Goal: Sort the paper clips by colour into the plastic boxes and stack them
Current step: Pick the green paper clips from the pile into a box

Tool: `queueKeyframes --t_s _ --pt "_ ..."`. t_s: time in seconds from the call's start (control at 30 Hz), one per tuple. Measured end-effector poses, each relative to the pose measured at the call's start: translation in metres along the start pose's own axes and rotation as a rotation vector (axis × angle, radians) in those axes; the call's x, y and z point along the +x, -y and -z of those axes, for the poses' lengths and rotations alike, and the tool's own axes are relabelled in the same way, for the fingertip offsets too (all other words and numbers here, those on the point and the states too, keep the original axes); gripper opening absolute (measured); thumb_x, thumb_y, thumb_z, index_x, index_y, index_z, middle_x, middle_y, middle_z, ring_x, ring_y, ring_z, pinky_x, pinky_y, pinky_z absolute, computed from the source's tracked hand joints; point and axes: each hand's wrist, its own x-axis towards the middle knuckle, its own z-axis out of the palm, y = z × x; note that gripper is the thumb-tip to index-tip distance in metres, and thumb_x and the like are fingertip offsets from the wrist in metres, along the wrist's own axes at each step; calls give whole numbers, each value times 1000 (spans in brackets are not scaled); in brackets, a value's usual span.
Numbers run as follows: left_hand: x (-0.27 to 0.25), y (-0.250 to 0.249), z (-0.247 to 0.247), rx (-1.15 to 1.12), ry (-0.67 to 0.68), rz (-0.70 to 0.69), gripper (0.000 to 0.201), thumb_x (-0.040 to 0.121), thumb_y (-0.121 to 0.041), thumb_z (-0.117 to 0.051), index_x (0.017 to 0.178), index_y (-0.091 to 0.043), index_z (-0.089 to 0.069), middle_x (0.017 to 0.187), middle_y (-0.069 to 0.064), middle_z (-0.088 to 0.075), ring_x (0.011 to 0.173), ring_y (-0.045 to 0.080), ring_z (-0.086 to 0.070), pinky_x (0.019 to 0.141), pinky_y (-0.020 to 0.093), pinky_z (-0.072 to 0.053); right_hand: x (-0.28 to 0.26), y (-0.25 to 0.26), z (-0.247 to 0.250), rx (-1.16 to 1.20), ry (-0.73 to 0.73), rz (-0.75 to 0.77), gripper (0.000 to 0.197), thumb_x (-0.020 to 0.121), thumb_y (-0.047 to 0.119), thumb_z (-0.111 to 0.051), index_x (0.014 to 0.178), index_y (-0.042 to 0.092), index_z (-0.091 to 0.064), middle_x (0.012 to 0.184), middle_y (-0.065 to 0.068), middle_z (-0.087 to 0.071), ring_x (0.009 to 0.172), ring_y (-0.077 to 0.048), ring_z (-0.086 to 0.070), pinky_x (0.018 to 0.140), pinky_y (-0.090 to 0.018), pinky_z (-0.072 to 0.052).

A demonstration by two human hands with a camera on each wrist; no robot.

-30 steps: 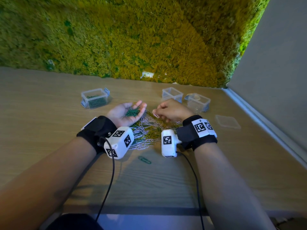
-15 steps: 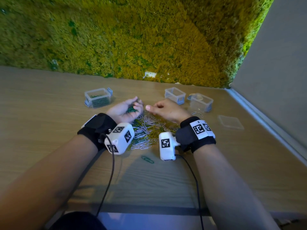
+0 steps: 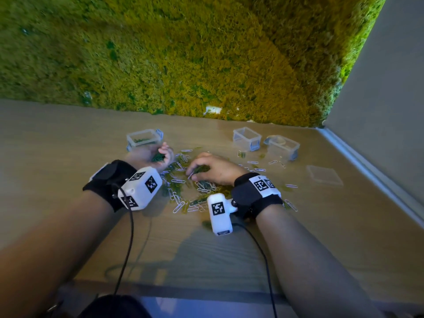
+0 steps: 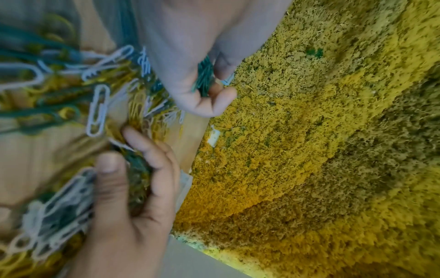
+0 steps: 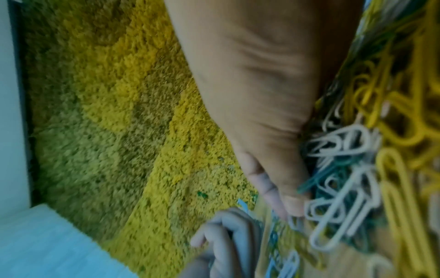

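Note:
A mixed pile of green, yellow and white paper clips (image 3: 183, 191) lies on the wooden table. My left hand (image 3: 158, 154) is cupped palm-up at the pile's far left, its fingers curled round a bunch of green clips (image 4: 203, 79). My right hand (image 3: 206, 168) rests on the pile, with thumb and fingertips (image 5: 292, 199) pinching green clips (image 5: 309, 181). A clear box with green clips (image 3: 144, 140) stands just beyond my left hand. Two more clear boxes, one (image 3: 246, 138) and another (image 3: 283, 146), stand at the back right.
A flat clear lid (image 3: 324, 175) lies to the right, near the table's raised edge. Loose clips (image 3: 254, 162) are scattered between the pile and the right boxes. A moss wall (image 3: 206, 65) closes off the back. Cables run from both wrist cameras towards me.
My right hand left the left palm and dropped onto the pile, curling on green clips. My left hand's fingers closed further round its bunch and edged towards the green box.

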Motion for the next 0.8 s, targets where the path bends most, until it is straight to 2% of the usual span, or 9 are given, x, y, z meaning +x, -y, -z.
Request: queueKeyframes --t_s 0.07,0.2,0.3,0.33,0.4,0.53,0.67,0.73,0.8 --pt "0 7 3 -47 12 -6 18 101 -13 -39 95 0 -51 76 11 -51 67 13 -48 43 22 -47 -4 -9 2 112 -101 -57 18 88 18 -67 105 16 -70 120 1 -61 103 -9 -53 80 -20 -37" --pt "5 12 7 -203 49 -46 17 98 0 -40 103 9 -53 90 27 -55 75 28 -59 48 26 -54 -11 -29 10 430 -264 -189 24 94 2 -52 97 20 -66 119 -2 -64 87 -8 -61 75 -23 -46" --pt "8 6 14 -261 140 74 14 94 1 -48 100 13 -49 84 30 -52 49 30 -60 33 26 -46 -19 -29 21 717 -344 -240 32 95 -8 -35 101 8 -62 106 -12 -63 82 -17 -59 66 -24 -48" --pt "5 5 14 -214 160 134 7 87 10 -54 92 14 -51 78 25 -53 41 25 -56 28 24 -40 -21 -28 25 779 -362 -244 32 95 -8 -34 103 7 -62 102 -12 -64 82 -19 -59 67 -25 -48" --pt "4 2 18 -29 205 165 23 66 26 -66 75 9 -56 65 12 -53 32 16 -48 24 21 -30 -25 -27 31 815 -393 -277 28 95 -4 -39 104 8 -63 100 -11 -68 83 -18 -60 71 -27 -47" --pt "-1 11 9 148 173 61 18 79 -5 -54 61 -7 -53 50 -3 -41 27 7 -33 26 21 -21 -27 -25 34 546 -387 -338 22 94 2 -49 105 11 -65 105 -2 -69 90 -9 -61 79 -22 -48" --pt "-1 17 5 176 150 32 18 79 -12 -47 61 -11 -49 49 -4 -37 28 7 -30 27 21 -19 -29 -5 29 335 -248 -228 22 88 17 -65 110 18 -67 103 11 -66 93 -1 -59 82 -18 -42" --pt "-1 17 5 177 147 29 16 78 -12 -48 62 -11 -49 50 -4 -37 28 7 -30 27 20 -19 -29 4 24 172 -67 -207 40 82 32 -72 120 26 -62 100 20 -58 91 5 -52 80 -20 -38" --pt "-1 18 4 188 146 25 14 78 -11 -47 64 -12 -47 50 -4 -37 28 7 -30 27 21 -20 -26 5 20 -10 64 -208 60 75 44 -76 131 35 -54 113 16 -48 100 0 -46 82 -22 -36"
